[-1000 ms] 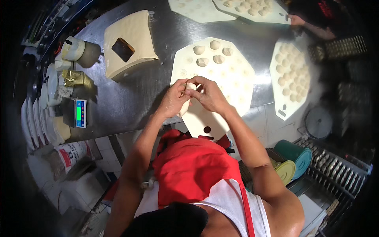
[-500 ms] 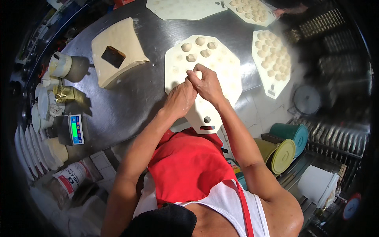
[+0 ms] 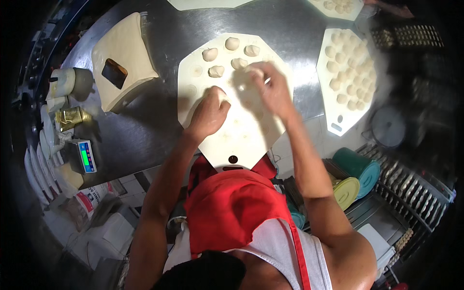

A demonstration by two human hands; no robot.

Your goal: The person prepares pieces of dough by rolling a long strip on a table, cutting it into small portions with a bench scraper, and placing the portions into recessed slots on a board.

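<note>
Right hand (image 3: 275, 91) hovers beside dough lumps (image 3: 216, 71) on white board (image 3: 239, 137)

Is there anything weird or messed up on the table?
A dark rectangular thing lies on the pale, dough-like slab, left of the white board. It looks odd because it stands out so darkly there; I can't tell what it is.
</note>
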